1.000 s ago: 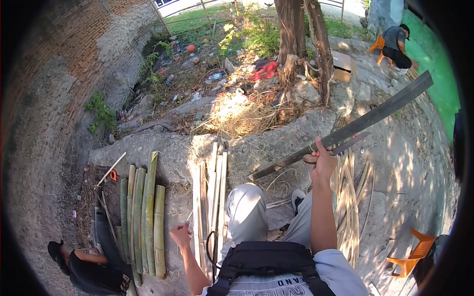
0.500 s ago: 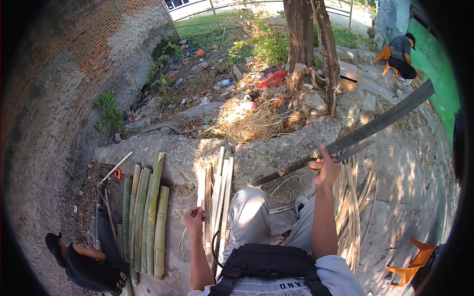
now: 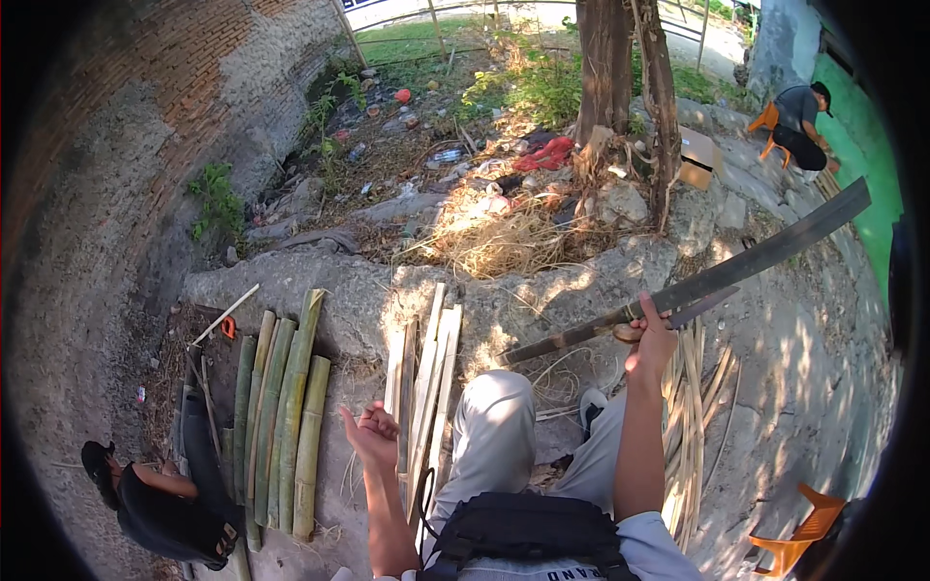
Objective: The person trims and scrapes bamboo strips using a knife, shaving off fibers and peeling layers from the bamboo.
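In my right hand (image 3: 655,341) I grip a long, dark-bladed machete (image 3: 760,257) together with a shorter knife (image 3: 702,306) that has a brown wooden handle. The machete lies slantwise, its blade reaching up to the right and its long handle running down to the left above my knee. My left hand (image 3: 376,436) is raised beside my left leg; its thumb stands apart from loosely curled fingers and nothing shows in it. Just beyond that hand lie split bamboo strips (image 3: 423,378). More thin bamboo strips (image 3: 684,412) spread on the ground under my right forearm.
Several bamboo poles (image 3: 295,436) lie to the left, next to a seated person in black (image 3: 174,508). An orange chair (image 3: 802,533) stands at lower right. Another person (image 3: 802,121) sits far right. Beyond a stone ledge (image 3: 320,281) are a tree (image 3: 608,77) and dry shavings (image 3: 494,237).
My left hand has turned and its thumb has spread away from the fingers. My right hand, with the machete and knife, has moved slightly right and down. The view has shifted a little.
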The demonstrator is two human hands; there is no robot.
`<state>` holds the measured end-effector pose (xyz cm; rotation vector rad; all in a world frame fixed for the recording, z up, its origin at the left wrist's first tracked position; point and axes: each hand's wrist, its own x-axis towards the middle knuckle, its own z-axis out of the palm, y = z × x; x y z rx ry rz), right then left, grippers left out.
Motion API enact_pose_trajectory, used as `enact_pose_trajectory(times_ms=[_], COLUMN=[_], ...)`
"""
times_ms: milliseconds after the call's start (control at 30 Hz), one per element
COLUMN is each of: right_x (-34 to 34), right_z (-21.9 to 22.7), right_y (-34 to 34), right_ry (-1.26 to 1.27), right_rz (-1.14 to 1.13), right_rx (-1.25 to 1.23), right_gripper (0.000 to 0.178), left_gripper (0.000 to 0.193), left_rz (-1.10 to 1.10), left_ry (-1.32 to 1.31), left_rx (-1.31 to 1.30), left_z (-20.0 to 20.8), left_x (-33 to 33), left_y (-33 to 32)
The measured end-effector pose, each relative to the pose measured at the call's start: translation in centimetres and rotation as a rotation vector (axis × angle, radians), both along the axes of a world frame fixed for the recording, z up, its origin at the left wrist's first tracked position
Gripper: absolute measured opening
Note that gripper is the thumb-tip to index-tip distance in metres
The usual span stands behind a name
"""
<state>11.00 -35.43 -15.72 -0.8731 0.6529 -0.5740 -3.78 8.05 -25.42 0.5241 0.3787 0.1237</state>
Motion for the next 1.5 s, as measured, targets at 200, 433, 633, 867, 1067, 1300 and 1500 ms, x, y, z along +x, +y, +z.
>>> enact_pose_trajectory(times_ms=[200, 433, 633, 867, 1067, 1300, 1500], right_x=[0.6, 0.8, 0.1, -0.4, -0.2, -0.8, -1.0], right_z=[-1.1, -1.0, -0.2, 2.4, 1.8, 1.6, 1.3], right_y=[-1.4, -1.1, -1.5, 2.3, 4.3, 6.0, 6.6], right_ry=[-0.036, -0.036, -0.017, -0.109, -0.229, -0.097, -0.221], right_rz=[-0.006, 0.001, 0.034, 0.167, 0.176, 0.338, 0.576], right_rx=[0.006, 0.028, -0.069, -0.230, -0.201, -0.289, -0.493], right_gripper=[0.029, 0.029, 0.027, 0.034, 0.039, 0.046, 0.045], left_gripper=[0.080, 0.066, 0.039, 0.018, 0.046, 0.067, 0.007], left_rz=[-0.077, -0.180, -0.112, -0.083, -0.255, -0.032, -0.114], left_ry=[-0.323, -0.385, -0.124, -0.148, -0.457, -0.917, -0.751], left_rx=[-0.230, -0.266, 0.009, 0.678, 0.969, 1.544, 1.549], left_z=[7.2, 8.1, 6.9, 12.0, 21.2, 27.7, 28.6], left_x=[3.5, 4.1, 3.8, 8.2, 12.3, 17.5, 19.4], left_y=[-4.1, -5.5, -5.7, -8.4, -17.3, -29.8, -28.8])
